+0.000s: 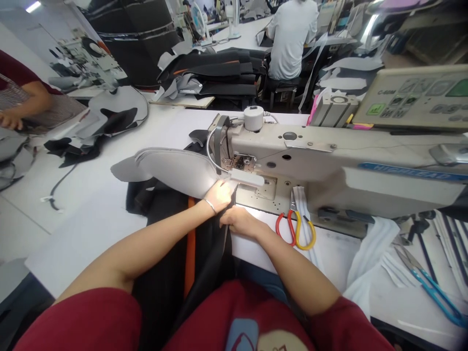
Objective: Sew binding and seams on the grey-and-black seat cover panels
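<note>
My left hand [220, 194] rests on grey fabric [175, 168] right beside the needle area of the sewing machine [292, 156], fingers lying flat on the cloth. Just below it, my right hand [239, 220] is closed on the edge of black fabric [204, 273], which runs down into my lap. An orange strip [190, 253] lies along the black fabric. Both hands sit close together at the presser foot [239, 165].
Red and yellow handled scissors [296, 229] lie on the machine bed right of my hands. Blue scissors [431, 285] and white strips [376, 253] lie at the right. Cut pieces are piled at the back [219, 73]. Another person's arm [25, 105] is at left; a seated person [292, 39] is beyond.
</note>
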A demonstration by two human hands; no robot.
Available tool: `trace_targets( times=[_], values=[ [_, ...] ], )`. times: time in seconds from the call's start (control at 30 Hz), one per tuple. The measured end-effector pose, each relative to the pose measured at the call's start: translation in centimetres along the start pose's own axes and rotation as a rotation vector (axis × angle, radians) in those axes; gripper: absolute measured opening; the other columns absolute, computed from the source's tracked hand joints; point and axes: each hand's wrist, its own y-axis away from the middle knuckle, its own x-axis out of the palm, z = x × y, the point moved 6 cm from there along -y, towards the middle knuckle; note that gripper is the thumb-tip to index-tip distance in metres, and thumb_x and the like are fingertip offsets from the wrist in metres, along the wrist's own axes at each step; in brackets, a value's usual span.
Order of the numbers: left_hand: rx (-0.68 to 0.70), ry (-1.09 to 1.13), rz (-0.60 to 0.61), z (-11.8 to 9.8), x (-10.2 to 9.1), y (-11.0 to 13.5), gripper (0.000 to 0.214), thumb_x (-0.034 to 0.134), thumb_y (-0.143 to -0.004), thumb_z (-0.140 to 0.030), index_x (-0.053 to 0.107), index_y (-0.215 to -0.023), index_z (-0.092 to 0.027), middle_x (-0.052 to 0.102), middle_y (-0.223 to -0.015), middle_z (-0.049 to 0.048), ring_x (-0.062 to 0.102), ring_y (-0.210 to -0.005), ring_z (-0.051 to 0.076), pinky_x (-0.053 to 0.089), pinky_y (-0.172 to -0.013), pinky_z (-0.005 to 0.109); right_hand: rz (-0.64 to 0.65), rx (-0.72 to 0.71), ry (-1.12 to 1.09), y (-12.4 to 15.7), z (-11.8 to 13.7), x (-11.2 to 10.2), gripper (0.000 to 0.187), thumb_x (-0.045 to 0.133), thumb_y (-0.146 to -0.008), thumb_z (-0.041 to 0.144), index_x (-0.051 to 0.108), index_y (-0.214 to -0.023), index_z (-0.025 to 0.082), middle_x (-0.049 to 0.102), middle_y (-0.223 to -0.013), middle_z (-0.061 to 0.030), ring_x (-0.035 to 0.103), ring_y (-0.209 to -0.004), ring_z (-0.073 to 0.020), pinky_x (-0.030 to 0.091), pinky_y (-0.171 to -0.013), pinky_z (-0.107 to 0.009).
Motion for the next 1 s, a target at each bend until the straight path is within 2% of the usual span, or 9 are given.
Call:
trace_targets(
  times=[0.1, 0.43, 0.6, 0.77, 1.0],
  values=[
    [0.0, 0.019, 0.049, -0.5, -0.1, 0.6, 0.023, 0.039, -0.079, -0.014, 0.06, -0.071, -0.011, 0.058, -0.076, 0.0101, 0.045, -0.084, 0.023, 0.031, -0.071, 0.037, -0.012, 0.004, -0.018, 0.0, -0.1, 0.1, 0.036, 0.041, -0.06, 0.002, 0.065, -0.079, 0.02, 0.064, -0.078, -0.0003, 0.054, -0.074, -0.0123, 0.034, -0.065, -0.021],
    [-0.073, 0.037, -0.013, 0.4, 1.0, -1.0, 0.025, 0.036, -0.08, -0.012, 0.06, -0.073, -0.014, 0.059, -0.078, 0.0106, 0.046, -0.084, 0.022, 0.031, -0.072, 0.037, -0.096, 0.02, -0.118, 0.1, -2.4, 0.0, 0.036, 0.041, -0.06, 0.0, 0.064, -0.08, 0.019, 0.064, -0.08, 0.0, 0.055, -0.077, -0.0113, 0.038, -0.07, -0.02],
    [-0.09, 0.033, -0.009, 1.0, 0.4, -1.1, 0.021, 0.039, -0.08, -0.014, 0.06, -0.075, -0.013, 0.06, -0.081, 0.0089, 0.046, -0.086, 0.022, 0.032, -0.072, 0.037, -0.156, 0.036, -0.088, 0.2, -3.6, -0.1, 0.035, 0.04, -0.061, -0.001, 0.064, -0.079, 0.018, 0.063, -0.08, -0.0017, 0.056, -0.079, -0.0117, 0.038, -0.074, -0.022],
    [-0.091, 0.068, 0.086, 1.2, -0.6, -0.2, 0.02, 0.042, -0.08, -0.018, 0.061, -0.075, -0.013, 0.062, -0.081, 0.0085, 0.046, -0.092, 0.024, 0.034, -0.073, 0.037, -0.191, 0.013, -0.059, 0.2, -3.7, 0.1, 0.036, 0.039, -0.061, -0.001, 0.064, -0.079, 0.017, 0.064, -0.079, -0.0023, 0.056, -0.078, -0.0123, 0.038, -0.075, -0.023],
    [-0.058, 0.078, 0.164, 0.7, -0.2, -0.6, 0.021, 0.041, -0.08, -0.016, 0.062, -0.077, -0.012, 0.062, -0.083, 0.0098, 0.049, -0.09, 0.024, 0.036, -0.073, 0.037, -0.231, 0.025, -0.011, 0.1, -4.1, 0.5, 0.036, 0.037, -0.063, -0.001, 0.063, -0.08, 0.019, 0.065, -0.081, -0.0013, 0.054, -0.082, -0.0126, 0.037, -0.077, -0.024]
  ],
)
